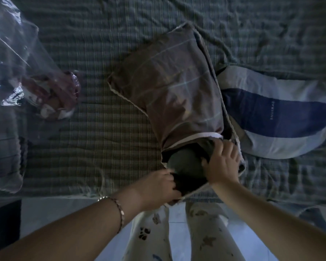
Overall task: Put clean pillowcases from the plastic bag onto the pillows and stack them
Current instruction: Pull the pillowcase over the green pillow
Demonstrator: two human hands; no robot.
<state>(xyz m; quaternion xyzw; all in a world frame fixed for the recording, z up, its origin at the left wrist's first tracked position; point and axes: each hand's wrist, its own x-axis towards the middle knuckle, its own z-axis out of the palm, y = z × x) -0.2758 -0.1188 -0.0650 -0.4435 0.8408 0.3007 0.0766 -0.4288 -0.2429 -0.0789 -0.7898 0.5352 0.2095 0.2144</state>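
The first pillow [184, 161] is nearly cased. Only its dark end shows at the mouth of the brown pillowcase [167, 81], right between the hands on the bed [102, 129]. The left hand [158, 185] grips the case's hem, and the right hand [222, 164] clasps the pillow end. Its long axis runs away from the hands, leaning left, mouth toward the person. The striped pillow [275, 117] beyond the right hand looks still to do. The plastic bag [17, 53] lies far left.

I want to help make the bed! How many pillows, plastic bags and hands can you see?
Pillows: 2, the brown-cased pillow and the blue-striped pillow
Plastic bags: 1, the plastic bag
Hands: 2, the left hand and the right hand
Total: 5
The grey padded thing at the far left is too unclear to count.
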